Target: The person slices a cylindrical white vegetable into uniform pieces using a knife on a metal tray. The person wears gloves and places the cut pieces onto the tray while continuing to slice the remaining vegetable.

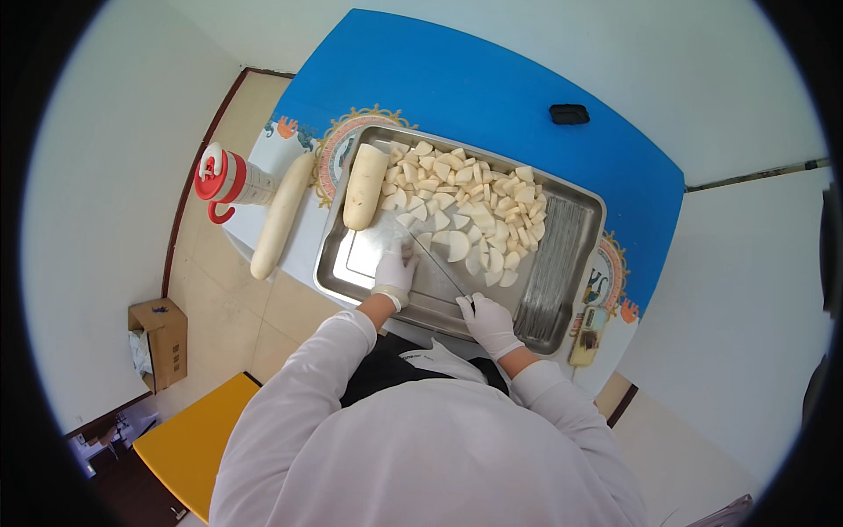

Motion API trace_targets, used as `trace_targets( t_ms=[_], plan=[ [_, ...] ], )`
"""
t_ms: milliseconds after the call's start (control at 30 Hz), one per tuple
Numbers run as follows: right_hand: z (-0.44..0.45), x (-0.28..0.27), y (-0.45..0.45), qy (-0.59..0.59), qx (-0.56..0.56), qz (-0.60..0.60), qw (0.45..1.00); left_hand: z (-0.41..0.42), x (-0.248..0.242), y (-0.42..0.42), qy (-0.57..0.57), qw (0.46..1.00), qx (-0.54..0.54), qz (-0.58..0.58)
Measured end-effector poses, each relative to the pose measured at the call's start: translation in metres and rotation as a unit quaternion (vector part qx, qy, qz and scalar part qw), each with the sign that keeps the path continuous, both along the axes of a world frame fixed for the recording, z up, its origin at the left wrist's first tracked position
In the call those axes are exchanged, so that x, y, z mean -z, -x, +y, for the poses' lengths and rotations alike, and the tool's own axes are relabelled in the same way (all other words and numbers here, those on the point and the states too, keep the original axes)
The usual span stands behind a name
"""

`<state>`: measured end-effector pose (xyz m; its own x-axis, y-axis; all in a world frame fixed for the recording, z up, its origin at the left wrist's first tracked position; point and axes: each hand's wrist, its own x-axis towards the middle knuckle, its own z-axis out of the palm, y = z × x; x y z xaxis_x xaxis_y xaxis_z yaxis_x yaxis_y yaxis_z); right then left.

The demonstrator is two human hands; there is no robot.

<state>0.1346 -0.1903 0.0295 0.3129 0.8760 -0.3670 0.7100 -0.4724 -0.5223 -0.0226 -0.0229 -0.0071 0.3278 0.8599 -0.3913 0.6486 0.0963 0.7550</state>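
Note:
A metal tray [369, 300] lies before me on the table. My right hand [489, 324], in a white glove, grips the handle end of a knife [440, 265]. Its thin blade slants up and left across the tray. White-gloved as well, my left hand [396, 269] is low over the tray, left of the blade, fingers near its far part; whether a piece sits under them is hidden. Many cut pieces of white radish [481, 214] are heaped across the tray's far and middle part. A thick peeled length of radish [366, 188] rests at the tray's left end.
Left of the tray lie a long whole white radish [283, 217] and a red-lidded cup [240, 179]. Thin grey strands [553, 263] fill the tray's right end. A phone [588, 336] and a black case [569, 114] are on the blue-topped table [461, 85]. A cardboard box [164, 349] stands on the floor.

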Motion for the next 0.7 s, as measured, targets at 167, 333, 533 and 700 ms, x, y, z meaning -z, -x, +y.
trace_targets(
  t_ms=[167, 333, 533, 700],
  plan=[
    [0.008, -0.008, 0.001, 0.001, -0.001, -0.008, 1.000, 0.005, -0.011, 0.008, -0.203, 0.967, 0.126, 0.092],
    [0.011, -0.009, 0.001, 0.012, 0.001, -0.015, 1.000, 0.011, -0.007, 0.014, -0.315, 0.909, 0.258, 0.084],
    [0.011, -0.007, -0.002, 0.015, -0.004, -0.026, 1.000, 0.011, -0.002, 0.013, -0.321, 0.906, 0.257, 0.096],
    [0.013, -0.002, -0.003, 0.010, -0.003, -0.031, 0.999, 0.012, 0.000, 0.011, -0.331, 0.898, 0.269, 0.108]
  ],
)
